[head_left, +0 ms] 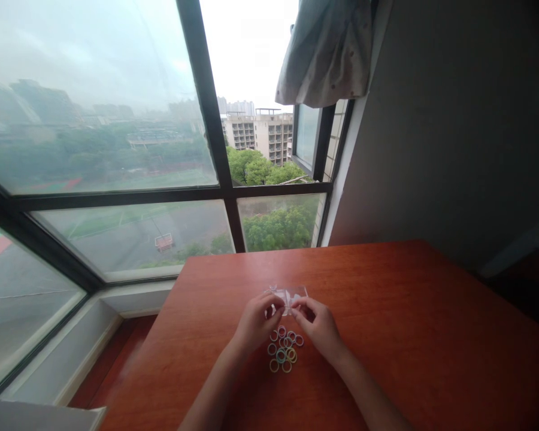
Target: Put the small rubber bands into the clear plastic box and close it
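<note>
My left hand (258, 317) and my right hand (317, 322) meet over the table, fingertips pinched close together. Between them is a small whitish, see-through plastic piece (287, 299), gripped from both sides; its exact kind is too small to make out. Just behind the fingers lies a clear plastic case (302, 290), partly hidden by the hands. On the near side, between my wrists, several small pastel rings (281, 355), which look like hair ties, lie in a loose cluster. Their colours run from pink and lilac to green and yellow. Neither hand touches them.
A reddish-brown wooden table (399, 299) carries everything. Dark-framed windows (227, 155) stand beyond its far edge, with a curtain (327, 54) hanging at the upper right. A grey wall (431, 149) rises on the right. Wooden floor (112, 359) shows at the left.
</note>
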`<state>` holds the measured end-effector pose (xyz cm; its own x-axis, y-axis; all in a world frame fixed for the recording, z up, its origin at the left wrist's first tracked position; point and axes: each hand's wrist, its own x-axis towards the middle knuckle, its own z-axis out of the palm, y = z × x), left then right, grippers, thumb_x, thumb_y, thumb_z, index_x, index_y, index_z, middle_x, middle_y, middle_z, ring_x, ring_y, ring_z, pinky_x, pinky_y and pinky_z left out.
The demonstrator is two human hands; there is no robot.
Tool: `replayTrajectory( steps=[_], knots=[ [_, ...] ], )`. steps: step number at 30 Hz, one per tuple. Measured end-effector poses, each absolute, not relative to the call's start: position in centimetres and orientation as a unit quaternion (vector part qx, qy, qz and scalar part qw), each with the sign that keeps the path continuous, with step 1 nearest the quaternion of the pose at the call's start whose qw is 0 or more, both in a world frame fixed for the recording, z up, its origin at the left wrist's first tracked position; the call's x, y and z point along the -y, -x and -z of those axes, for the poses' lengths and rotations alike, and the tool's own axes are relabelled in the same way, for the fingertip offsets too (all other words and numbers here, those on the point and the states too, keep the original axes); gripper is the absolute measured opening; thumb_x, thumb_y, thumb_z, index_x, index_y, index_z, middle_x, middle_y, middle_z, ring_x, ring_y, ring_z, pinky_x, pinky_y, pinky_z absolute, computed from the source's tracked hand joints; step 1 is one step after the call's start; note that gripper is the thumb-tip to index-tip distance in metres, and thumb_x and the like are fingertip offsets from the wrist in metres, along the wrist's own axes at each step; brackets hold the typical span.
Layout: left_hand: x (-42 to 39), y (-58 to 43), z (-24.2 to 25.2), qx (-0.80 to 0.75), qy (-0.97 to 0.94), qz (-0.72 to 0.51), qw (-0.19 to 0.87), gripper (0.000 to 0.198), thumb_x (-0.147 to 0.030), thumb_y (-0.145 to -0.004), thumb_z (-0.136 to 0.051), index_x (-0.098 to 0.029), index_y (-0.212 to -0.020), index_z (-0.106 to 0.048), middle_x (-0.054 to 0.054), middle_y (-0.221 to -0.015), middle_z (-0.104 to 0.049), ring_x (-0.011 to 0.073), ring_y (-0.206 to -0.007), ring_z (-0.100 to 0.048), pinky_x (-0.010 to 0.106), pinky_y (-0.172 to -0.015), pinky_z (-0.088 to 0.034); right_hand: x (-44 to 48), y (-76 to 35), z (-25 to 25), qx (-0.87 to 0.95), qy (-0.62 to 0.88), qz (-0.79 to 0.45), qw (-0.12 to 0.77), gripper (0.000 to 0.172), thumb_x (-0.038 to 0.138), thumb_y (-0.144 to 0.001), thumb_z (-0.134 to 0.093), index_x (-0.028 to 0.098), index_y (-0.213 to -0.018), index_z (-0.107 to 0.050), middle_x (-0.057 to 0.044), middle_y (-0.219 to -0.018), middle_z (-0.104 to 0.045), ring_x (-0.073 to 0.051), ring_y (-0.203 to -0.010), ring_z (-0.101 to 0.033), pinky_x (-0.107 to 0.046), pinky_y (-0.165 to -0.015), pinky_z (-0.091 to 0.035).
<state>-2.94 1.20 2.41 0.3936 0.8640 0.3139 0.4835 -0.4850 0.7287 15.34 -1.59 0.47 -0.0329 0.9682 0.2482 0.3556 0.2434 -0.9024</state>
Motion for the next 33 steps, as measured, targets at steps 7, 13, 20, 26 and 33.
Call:
replayTrajectory(
  steps=[7,13,20,26,33],
  knots=[
    [-2.8,4.9,-1.4,-0.548,-0.724,-0.376,0.186,0.016,-0.027,-0.084,-0.053,-0.017,-0.078,-0.065,0.002,-0.072,-0.063,0.0134,-0.061,-0.054,0.025,-0.060,-0.041,2.2,-15.1,-0.3,0.756,0.505,-0.250,0.333,0.009,0.018,-0.082,-0.058,0.020,-0.079,-0.066,0.001,-0.070,-0.062,-0.013,-0.064,-0.054,-0.023,-0.062,-0.037],
    [-3.0,5.2,-0.7,-0.563,-0.729,-0.352,0.167,0.016,-0.028,-0.084,-0.052,-0.018,-0.082,-0.065,0.001,-0.075,-0.063,0.0137,-0.063,-0.056,0.024,-0.061,-0.041,2.6,-14.9,-0.2,0.789,0.499,-0.227,0.278,0.007,0.018,-0.082,-0.059,0.022,-0.082,-0.066,0.001,-0.075,-0.064,-0.013,-0.069,-0.057,-0.023,-0.064,-0.037],
    [-2.9,5.3,-0.9,-0.575,-0.727,-0.335,0.165,0.018,-0.030,-0.086,-0.051,-0.019,-0.084,-0.064,0.001,-0.075,-0.063,0.0139,-0.062,-0.056,0.025,-0.060,-0.040,2.8,-14.8,-0.4,0.786,0.500,-0.231,0.280,0.008,0.020,-0.085,-0.059,0.022,-0.084,-0.066,0.001,-0.079,-0.067,-0.014,-0.071,-0.059,-0.023,-0.067,-0.039],
    [-2.8,5.2,-0.9,-0.570,-0.734,-0.333,0.161,0.018,-0.029,-0.086,-0.050,-0.019,-0.086,-0.064,0.001,-0.076,-0.063,0.0142,-0.064,-0.056,0.025,-0.061,-0.040,3.1,-14.4,-0.4,0.805,0.476,-0.243,0.258,0.009,0.021,-0.085,-0.059,0.022,-0.087,-0.068,0.000,-0.080,-0.069,-0.014,-0.074,-0.060,-0.023,-0.068,-0.040],
    [-2.7,5.2,-1.0,-0.567,-0.737,-0.333,0.158,0.018,-0.029,-0.087,-0.049,-0.020,-0.087,-0.064,0.002,-0.077,-0.063,0.0143,-0.064,-0.056,0.025,-0.061,-0.041,3.1,-14.7,-0.8,0.804,0.504,-0.220,0.226,0.012,0.027,-0.086,-0.059,0.021,-0.080,-0.068,-0.001,-0.078,-0.069,-0.014,-0.071,-0.060,-0.023,-0.064,-0.037]
  ],
)
